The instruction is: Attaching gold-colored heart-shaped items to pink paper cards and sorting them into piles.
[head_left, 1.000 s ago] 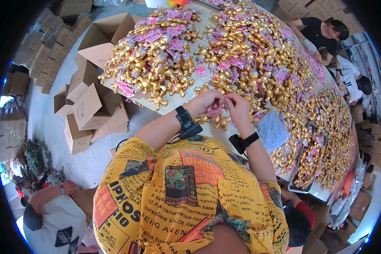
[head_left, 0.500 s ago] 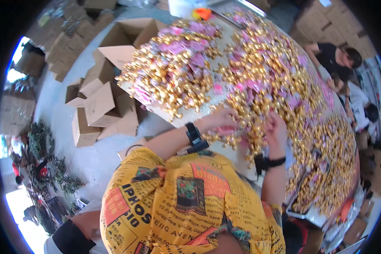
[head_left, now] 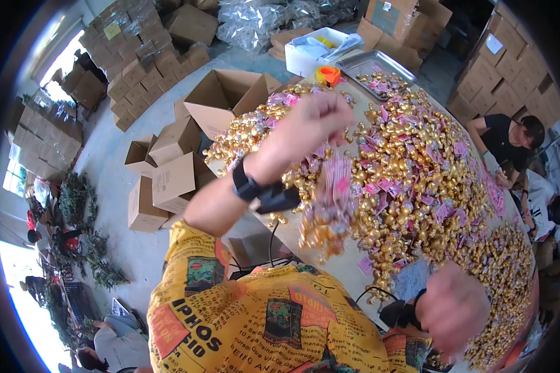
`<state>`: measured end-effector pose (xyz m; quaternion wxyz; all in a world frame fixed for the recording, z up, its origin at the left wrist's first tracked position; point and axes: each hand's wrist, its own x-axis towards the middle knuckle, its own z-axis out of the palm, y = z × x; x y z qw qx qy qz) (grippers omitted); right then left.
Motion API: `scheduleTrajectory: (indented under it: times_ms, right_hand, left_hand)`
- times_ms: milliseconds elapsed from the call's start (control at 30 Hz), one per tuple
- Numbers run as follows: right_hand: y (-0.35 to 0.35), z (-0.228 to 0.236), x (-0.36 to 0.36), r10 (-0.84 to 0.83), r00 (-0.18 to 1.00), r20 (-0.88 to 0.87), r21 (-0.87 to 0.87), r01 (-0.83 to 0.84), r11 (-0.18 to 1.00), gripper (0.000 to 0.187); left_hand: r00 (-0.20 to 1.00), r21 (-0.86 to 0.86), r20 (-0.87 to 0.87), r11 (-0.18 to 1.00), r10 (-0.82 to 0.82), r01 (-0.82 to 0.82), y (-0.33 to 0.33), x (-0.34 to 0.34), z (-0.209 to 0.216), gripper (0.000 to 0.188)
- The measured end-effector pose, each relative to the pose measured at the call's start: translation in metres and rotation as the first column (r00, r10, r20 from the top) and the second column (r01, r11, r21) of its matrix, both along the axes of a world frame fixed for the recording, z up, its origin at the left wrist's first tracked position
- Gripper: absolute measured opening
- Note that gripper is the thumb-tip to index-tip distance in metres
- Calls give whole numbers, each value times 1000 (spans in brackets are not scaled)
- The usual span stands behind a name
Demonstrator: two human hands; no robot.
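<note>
My left hand [head_left: 320, 121] is raised over the table, its fingers closed. Just below it hangs a blurred bunch of gold baubles with pink cards [head_left: 335, 177], seemingly held from its top; the grip itself is partly hidden. My right hand [head_left: 454, 308] is low at the right, smeared by motion over the near side of the table, so its fingers do not show clearly. Around both hands spreads a large heap of small gold baubles [head_left: 398, 180] mixed with pink cards and clear wrapping. Each wrist wears a dark band.
A metal tray [head_left: 382, 65] holding some baubles, an orange tape roll [head_left: 328, 76] and a white box [head_left: 311, 59] are at the far end. Open cartons [head_left: 177, 180] stand left of the table. A co-worker [head_left: 510, 143] works across the right side.
My left hand has risen up and away, and a bunch of baubles now hangs beneath it. My right hand has swung down to the lower right. The view has shifted.
</note>
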<state>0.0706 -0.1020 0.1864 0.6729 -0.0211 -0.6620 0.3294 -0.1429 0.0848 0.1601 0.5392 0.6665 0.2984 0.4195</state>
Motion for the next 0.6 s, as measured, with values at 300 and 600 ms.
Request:
scheduleTrajectory:
  times_ms: [300, 600]
  right_hand:
    - [40, 43, -36, 612, 791, 4, 353, -574, 739, 19]
    - [68, 21, -34, 527, 841, -122, 287, -479, 830, 19]
  left_hand:
    - [900, 507, 155, 749, 408, -427, 202, -2, 53, 11]
    - [758, 502, -370, 802, 537, -323, 303, -23, -74, 18]
